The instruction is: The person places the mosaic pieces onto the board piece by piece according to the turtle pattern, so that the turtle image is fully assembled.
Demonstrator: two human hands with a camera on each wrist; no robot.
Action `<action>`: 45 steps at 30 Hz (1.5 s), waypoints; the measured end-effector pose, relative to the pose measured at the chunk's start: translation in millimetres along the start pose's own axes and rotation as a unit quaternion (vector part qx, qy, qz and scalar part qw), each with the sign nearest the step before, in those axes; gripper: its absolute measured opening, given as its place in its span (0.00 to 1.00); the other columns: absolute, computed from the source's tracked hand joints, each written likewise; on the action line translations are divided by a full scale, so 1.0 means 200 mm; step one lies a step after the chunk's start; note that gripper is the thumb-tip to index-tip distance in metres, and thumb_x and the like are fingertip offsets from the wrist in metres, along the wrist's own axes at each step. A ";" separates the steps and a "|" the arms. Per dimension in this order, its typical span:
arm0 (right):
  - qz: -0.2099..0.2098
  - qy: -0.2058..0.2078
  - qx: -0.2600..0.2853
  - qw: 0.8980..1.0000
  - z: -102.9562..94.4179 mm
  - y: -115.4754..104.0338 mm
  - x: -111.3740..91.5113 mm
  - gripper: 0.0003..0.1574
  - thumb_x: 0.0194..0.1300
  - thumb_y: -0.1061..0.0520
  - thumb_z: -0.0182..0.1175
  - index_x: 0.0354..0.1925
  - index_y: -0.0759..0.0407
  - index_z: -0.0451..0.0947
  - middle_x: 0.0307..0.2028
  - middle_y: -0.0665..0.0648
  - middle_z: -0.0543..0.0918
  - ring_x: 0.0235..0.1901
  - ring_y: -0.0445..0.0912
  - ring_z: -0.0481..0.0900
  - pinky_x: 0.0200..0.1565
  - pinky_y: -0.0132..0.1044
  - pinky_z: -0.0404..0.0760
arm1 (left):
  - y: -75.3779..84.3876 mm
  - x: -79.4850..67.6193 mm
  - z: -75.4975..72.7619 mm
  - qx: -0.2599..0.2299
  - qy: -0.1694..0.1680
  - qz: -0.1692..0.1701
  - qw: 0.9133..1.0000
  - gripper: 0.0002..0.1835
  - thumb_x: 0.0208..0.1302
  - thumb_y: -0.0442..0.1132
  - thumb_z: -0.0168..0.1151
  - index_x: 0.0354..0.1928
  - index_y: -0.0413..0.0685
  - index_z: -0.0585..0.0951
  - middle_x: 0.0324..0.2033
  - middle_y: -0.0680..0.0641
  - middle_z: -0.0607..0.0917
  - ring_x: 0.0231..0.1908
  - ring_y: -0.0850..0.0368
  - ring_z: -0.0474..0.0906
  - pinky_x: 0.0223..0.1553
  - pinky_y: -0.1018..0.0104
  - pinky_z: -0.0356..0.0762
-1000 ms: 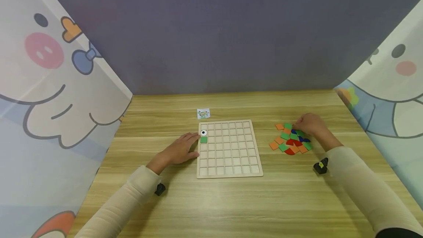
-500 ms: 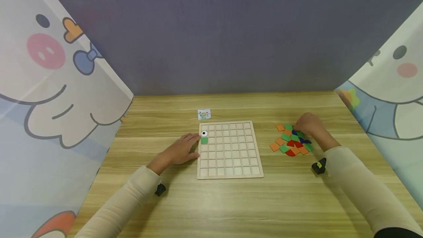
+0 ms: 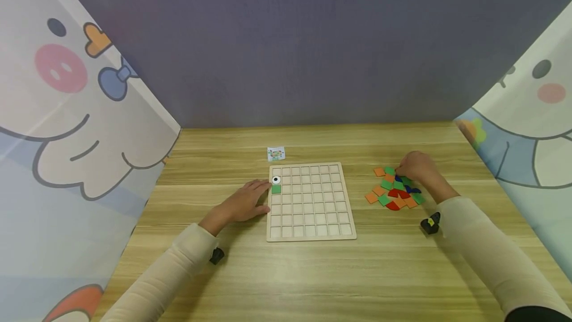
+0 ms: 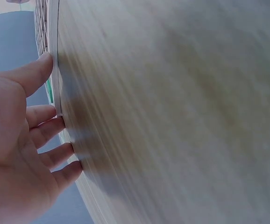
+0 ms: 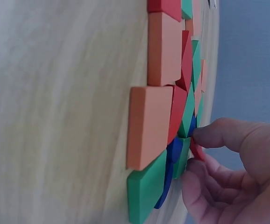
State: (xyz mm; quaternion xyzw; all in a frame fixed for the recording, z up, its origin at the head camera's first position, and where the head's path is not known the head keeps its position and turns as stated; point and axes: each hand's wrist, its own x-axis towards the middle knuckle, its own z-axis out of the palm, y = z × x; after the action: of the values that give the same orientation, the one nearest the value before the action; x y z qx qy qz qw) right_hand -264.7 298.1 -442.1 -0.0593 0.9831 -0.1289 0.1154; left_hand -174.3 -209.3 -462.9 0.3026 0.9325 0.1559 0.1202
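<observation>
A pale wooden grid board lies on the table, with a round white eye tile and a green square tile in its left column. My left hand rests beside it, thumb and fingertips at its left edge, fingers extended; the left wrist view shows those fingertips low along the edge. On the right, my right hand reaches into the far side of a pile of coloured tiles. In the right wrist view its thumb and finger pinch a red tile, mostly covered by them.
Behind the board lies a small printed picture card. Orange, green, red and blue tiles lie close together in the pile, some overlapping. A grey partition stands at the table's back, and cartoon-printed panels flank both sides.
Both hands stay almost in the same place. The board, card and pile show no clear movement of their own; the whole view shifts slightly.
</observation>
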 end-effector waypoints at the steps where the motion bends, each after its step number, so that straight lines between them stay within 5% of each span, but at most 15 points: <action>1: 0.002 0.004 -0.002 1.000 0.00 0.00 0.00 0.15 0.58 0.51 0.63 0.22 0.60 0.76 0.25 0.59 0.77 0.26 0.51 0.74 0.31 0.44 0.78 | 0.00 0.00 0.00 0.000 -0.001 -0.001 1.000 0.39 0.72 0.50 0.60 0.75 0.36 0.59 0.73 0.36 0.62 0.73 0.37 0.55 0.73 0.42 0.51; 4: 0.008 0.019 0.011 1.000 0.00 0.00 0.00 0.15 0.56 0.51 0.64 0.27 0.62 0.78 0.30 0.62 0.80 0.30 0.55 0.78 0.34 0.47 0.80 | -0.01 0.00 0.00 0.001 -0.003 -0.003 1.000 0.39 0.72 0.50 0.59 0.75 0.36 0.59 0.73 0.37 0.62 0.73 0.38 0.54 0.74 0.43 0.51; 9: 0.012 0.026 0.045 0.999 0.01 0.01 -0.02 0.16 0.57 0.51 0.65 0.22 0.57 0.73 0.22 0.54 0.74 0.24 0.49 0.70 0.26 0.37 0.69 | -0.01 0.00 0.00 0.001 -0.003 -0.004 1.000 0.39 0.72 0.50 0.59 0.75 0.37 0.59 0.73 0.37 0.62 0.73 0.37 0.54 0.73 0.42 0.51; 19: 0.046 0.006 0.117 0.992 -0.01 0.01 -0.03 0.24 0.60 0.47 0.67 0.38 0.67 0.73 0.26 0.58 0.80 0.23 0.47 0.78 0.25 0.37 0.77 | -0.01 0.00 0.01 0.002 -0.004 -0.010 1.000 0.39 0.72 0.51 0.59 0.75 0.38 0.59 0.74 0.38 0.61 0.73 0.37 0.54 0.73 0.42 0.51; 27: 0.048 0.018 0.146 0.988 -0.01 0.01 -0.03 0.34 0.64 0.42 0.64 0.48 0.70 0.70 0.42 0.71 0.80 0.25 0.51 0.82 0.29 0.42 0.80 | 0.00 0.00 0.00 -0.004 -0.005 -0.011 1.000 0.39 0.72 0.50 0.60 0.75 0.37 0.59 0.74 0.37 0.61 0.73 0.37 0.53 0.73 0.42 0.51; 32: 0.029 0.039 0.154 0.987 0.00 0.00 -0.04 0.32 0.67 0.42 0.63 0.52 0.68 0.72 0.46 0.73 0.82 0.36 0.59 0.83 0.35 0.48 0.80 | 0.00 -0.01 0.00 0.001 -0.005 -0.010 1.000 0.39 0.72 0.51 0.60 0.75 0.37 0.59 0.74 0.37 0.61 0.73 0.37 0.54 0.73 0.43 0.51; 38: 0.023 0.030 0.223 0.974 0.01 -0.06 -0.04 0.27 0.70 0.48 0.61 0.58 0.65 0.73 0.46 0.71 0.84 0.33 0.53 0.86 0.33 0.44 0.83 | 0.00 -0.01 0.00 0.006 0.004 -0.003 1.000 0.39 0.71 0.49 0.61 0.74 0.35 0.60 0.72 0.36 0.63 0.72 0.35 0.56 0.72 0.41 0.54; 45: 0.014 0.008 0.272 0.962 0.03 -0.14 -0.02 0.27 0.75 0.48 0.55 0.64 0.62 0.72 0.44 0.67 0.83 0.27 0.50 0.78 0.27 0.41 0.78 | 0.00 -0.01 0.00 0.000 0.005 -0.003 1.000 0.38 0.71 0.49 0.61 0.74 0.36 0.60 0.72 0.36 0.63 0.72 0.35 0.55 0.72 0.41 0.54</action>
State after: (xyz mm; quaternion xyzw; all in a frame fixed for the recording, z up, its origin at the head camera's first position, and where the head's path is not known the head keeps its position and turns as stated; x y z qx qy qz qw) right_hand -257.7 270.3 -440.0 -0.0106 0.9128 -0.3899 0.1209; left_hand -173.4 -210.9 -462.6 0.2987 0.9342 0.1567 0.1162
